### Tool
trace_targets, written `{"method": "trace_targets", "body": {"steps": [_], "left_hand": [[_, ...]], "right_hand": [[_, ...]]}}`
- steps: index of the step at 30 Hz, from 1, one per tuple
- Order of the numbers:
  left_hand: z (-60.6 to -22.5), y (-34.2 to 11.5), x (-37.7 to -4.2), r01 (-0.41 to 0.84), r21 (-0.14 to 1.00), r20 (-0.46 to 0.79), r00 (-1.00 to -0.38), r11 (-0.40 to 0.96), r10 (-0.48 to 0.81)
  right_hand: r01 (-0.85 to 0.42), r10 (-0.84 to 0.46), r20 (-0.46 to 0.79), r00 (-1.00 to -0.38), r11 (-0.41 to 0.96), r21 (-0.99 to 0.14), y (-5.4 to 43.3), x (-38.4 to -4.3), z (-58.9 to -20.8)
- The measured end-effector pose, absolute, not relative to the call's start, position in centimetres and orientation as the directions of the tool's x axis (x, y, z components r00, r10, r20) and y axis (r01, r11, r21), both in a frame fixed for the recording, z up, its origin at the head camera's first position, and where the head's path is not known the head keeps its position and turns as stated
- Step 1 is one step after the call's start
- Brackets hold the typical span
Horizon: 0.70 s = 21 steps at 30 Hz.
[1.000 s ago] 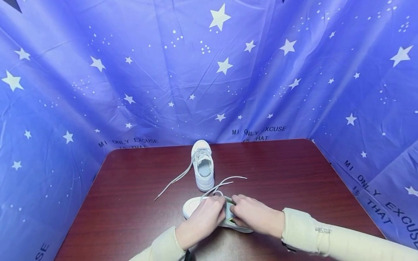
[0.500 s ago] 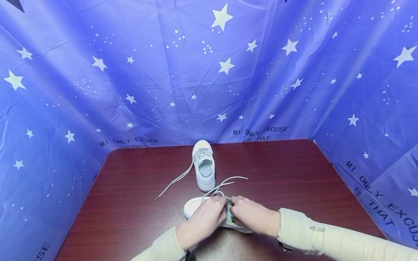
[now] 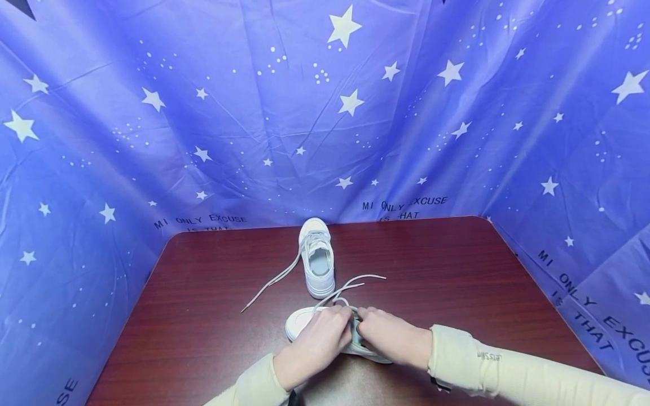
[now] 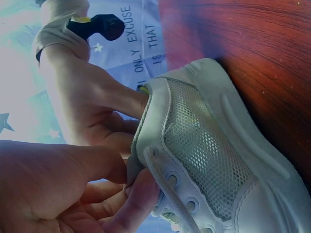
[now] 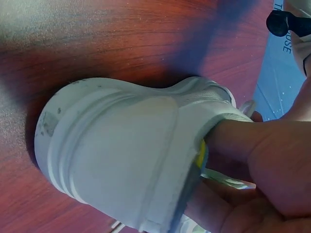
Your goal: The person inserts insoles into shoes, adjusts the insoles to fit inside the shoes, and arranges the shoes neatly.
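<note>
A white sneaker [image 3: 299,322] with mesh sides lies across the table's near part, toe to the left. My left hand [image 3: 322,338] pinches its grey tongue [image 4: 133,170] between thumb and fingers, above the lace holes. At the heel opening, my right hand [image 3: 388,335] has its thumb and fingers reaching inside, curled around a grey insole [image 3: 357,334]. A yellow edge [image 5: 200,154] shows by the collar in the right wrist view. The fingertips inside the shoe are hidden. The loose laces [image 3: 355,280] trail over the far side.
A second white sneaker [image 3: 320,282] stands behind, toe toward the curtain, its lace [image 3: 269,282] lying out to the left. The dark red table [image 3: 213,338] is bordered by a blue star-patterned curtain [image 3: 284,113] at the back and sides.
My right hand has shifted slightly left and deeper into the shoe opening; less of the insole and its yellow edge shows. The left hand stays on the tongue.
</note>
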<state>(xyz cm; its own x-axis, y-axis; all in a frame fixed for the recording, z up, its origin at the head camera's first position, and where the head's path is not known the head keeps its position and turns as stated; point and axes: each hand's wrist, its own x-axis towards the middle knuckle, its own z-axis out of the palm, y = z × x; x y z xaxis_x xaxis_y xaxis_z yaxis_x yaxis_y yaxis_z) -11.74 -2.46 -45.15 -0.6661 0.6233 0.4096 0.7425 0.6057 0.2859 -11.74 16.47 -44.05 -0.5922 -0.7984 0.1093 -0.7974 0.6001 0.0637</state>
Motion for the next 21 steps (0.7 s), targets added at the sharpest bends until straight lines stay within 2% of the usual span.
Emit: {"method": "trace_targets", "body": {"steps": [6, 13, 21], "left_hand": [[-45.1, -2.5, -11.8, 0.745, 0.294, 0.413, -0.664, 0.598, 0.624], [-45.1, -2.5, -11.7, 0.751, 0.291, 0.422, -0.657, 0.593, 0.625], [-45.1, -2.5, -11.8, 0.753, 0.297, 0.43, -0.654, 0.586, 0.622]], "right_hand": [[-0.791, -0.788, 0.102, -0.607, 0.612, 0.019, 16.6, -12.0, -44.6], [-0.806, -0.803, 0.095, -0.588, 0.592, 0.016, 16.8, -12.3, -45.0], [-0.823, -0.828, 0.099, -0.551, 0.559, 0.098, 16.7, -12.4, -45.3]]}}
